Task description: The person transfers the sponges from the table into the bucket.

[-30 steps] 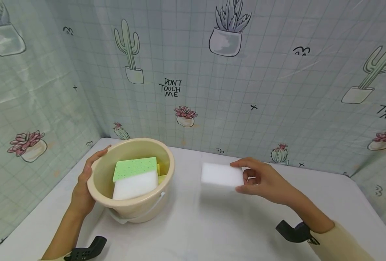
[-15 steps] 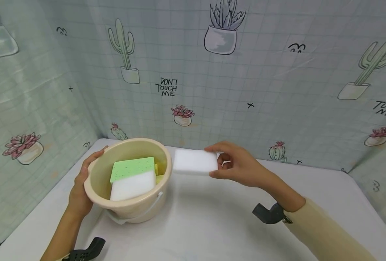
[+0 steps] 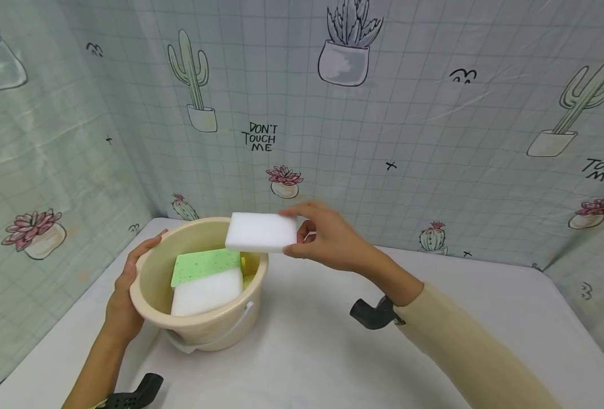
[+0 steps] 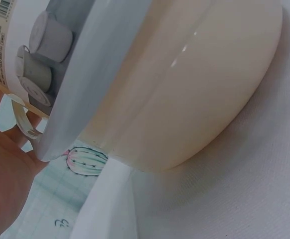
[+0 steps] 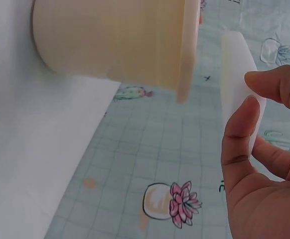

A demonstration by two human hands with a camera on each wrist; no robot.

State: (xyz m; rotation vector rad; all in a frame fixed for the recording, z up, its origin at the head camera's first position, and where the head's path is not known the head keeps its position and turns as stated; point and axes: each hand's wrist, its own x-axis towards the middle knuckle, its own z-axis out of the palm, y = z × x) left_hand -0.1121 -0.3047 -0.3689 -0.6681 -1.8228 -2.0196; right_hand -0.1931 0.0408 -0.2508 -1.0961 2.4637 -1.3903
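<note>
My right hand [image 3: 327, 236] pinches a white sponge block [image 3: 261, 232] by its right end, thumb on the near edge and fingers on the far one. The block is held up over the right part of the cream bucket's rim [image 3: 142, 295]; from the side, the right wrist view has it just beyond the bucket's mouth. My left hand [image 3: 125, 301] holds the bucket's left side, fingers along the outside just under the rim. Inside the bucket, a green speckled sponge [image 3: 205, 266] leans behind another white sponge [image 3: 207, 292]. Yellow pieces [image 3: 251, 264] show at the right, partly hidden.
The bucket stands at the left of a white table [image 3: 322, 341], its pale handle [image 3: 230, 332] hanging down in front. A cactus-print sheet [image 3: 302, 102] rises behind the table and at both sides. A printed label [image 4: 0, 40] shows on the bucket in the left wrist view.
My right hand has carried the white sponge block left and upward, from beside the bucket to over its rim. The left hand and the bucket have stayed in place.
</note>
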